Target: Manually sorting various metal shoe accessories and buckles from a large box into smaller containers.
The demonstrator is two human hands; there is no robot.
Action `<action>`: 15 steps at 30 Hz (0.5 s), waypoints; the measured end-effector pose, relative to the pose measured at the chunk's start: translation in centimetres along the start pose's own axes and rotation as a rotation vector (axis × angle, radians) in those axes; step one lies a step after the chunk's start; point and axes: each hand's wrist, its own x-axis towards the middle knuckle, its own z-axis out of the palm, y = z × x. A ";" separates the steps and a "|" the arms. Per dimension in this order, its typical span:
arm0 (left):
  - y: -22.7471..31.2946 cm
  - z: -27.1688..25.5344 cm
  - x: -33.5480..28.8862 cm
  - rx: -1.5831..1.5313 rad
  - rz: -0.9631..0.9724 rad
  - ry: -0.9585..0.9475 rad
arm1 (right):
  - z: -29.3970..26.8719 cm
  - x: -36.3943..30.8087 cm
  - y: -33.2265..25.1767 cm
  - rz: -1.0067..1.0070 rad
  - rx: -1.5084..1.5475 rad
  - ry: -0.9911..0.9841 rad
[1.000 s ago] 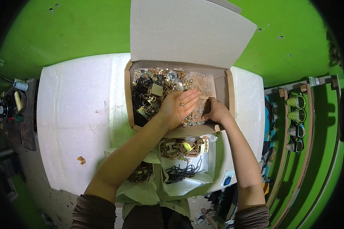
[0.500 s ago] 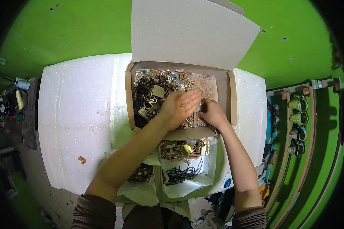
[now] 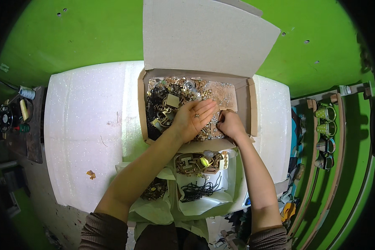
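Note:
My left hand (image 3: pixel 196 118) is over the open cardboard box (image 3: pixel 142 104), palm up with its fingers stretched out flat. On its palm, near the base of the fingers, lie small shiny bits (image 3: pixel 197 116), too small to name. Close beside its fingertips, my right hand (image 3: pixel 231 123) is low in the box with thumb and fingers pinched together; what they hold, if anything, is hidden. Around the hands are black beaded strands (image 3: pixel 155 98), gold-coloured metal buckles and fittings (image 3: pixel 167 114), and many tiny clear rhinestones (image 3: pixel 224 95) scattered at the right.
The box's lid (image 3: pixel 208 35) stands raised at the back. In front, a paper-lined tray (image 3: pixel 225 196) holds metal pieces (image 3: pixel 191 163) and black bead strings (image 3: pixel 201 189). A sparkly white sheet (image 3: pixel 83 137) covers the table. Small shoes (image 3: pixel 326 128) hang on a wooden rack at the right.
My right hand's fingers have drawn closer together at nearly the same spot in the box. My left hand stays palm up, barely moved. The whole view has tilted slightly.

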 end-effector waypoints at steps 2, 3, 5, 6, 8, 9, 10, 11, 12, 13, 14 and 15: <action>0.0 -0.2 -0.1 -0.006 0.007 -0.004 | -0.5 -0.1 -0.2 -0.026 -0.003 0.042; 0.0 -0.3 -0.1 -0.014 0.017 -0.001 | -1.1 -0.2 -0.6 0.020 0.114 0.006; -0.1 -0.4 0.0 -0.021 0.012 -0.004 | -2.4 -0.6 -1.4 0.063 0.230 -0.030; -0.2 -0.3 0.1 -0.031 0.006 -0.001 | -3.1 -0.7 -1.5 0.017 0.323 -0.032; -0.3 -0.5 0.1 0.005 -0.016 -0.006 | -4.6 -1.2 -2.7 -0.037 0.418 -0.037; -0.4 -0.4 0.2 0.040 -0.050 -0.014 | -5.4 -1.5 -3.7 -0.080 0.464 -0.063; -0.4 -0.4 0.3 0.041 -0.051 -0.015 | -5.8 -1.6 -4.5 -0.123 0.511 -0.090; -0.5 -0.2 0.3 0.034 -0.058 -0.003 | -6.0 -1.6 -4.9 -0.121 0.510 -0.084; -0.5 -0.1 0.2 0.028 -0.065 0.011 | -6.0 -1.5 -5.2 -0.173 0.515 -0.105; -0.5 -0.5 0.3 0.016 -0.065 -0.003 | -6.0 -1.4 -5.6 -0.227 0.520 -0.127; -0.4 -0.5 0.3 0.019 -0.068 -0.006 | -6.2 -1.4 -6.0 -0.225 0.521 -0.121; -0.3 -0.6 0.3 0.018 -0.049 0.014 | -6.2 -1.4 -6.3 -0.239 0.541 -0.133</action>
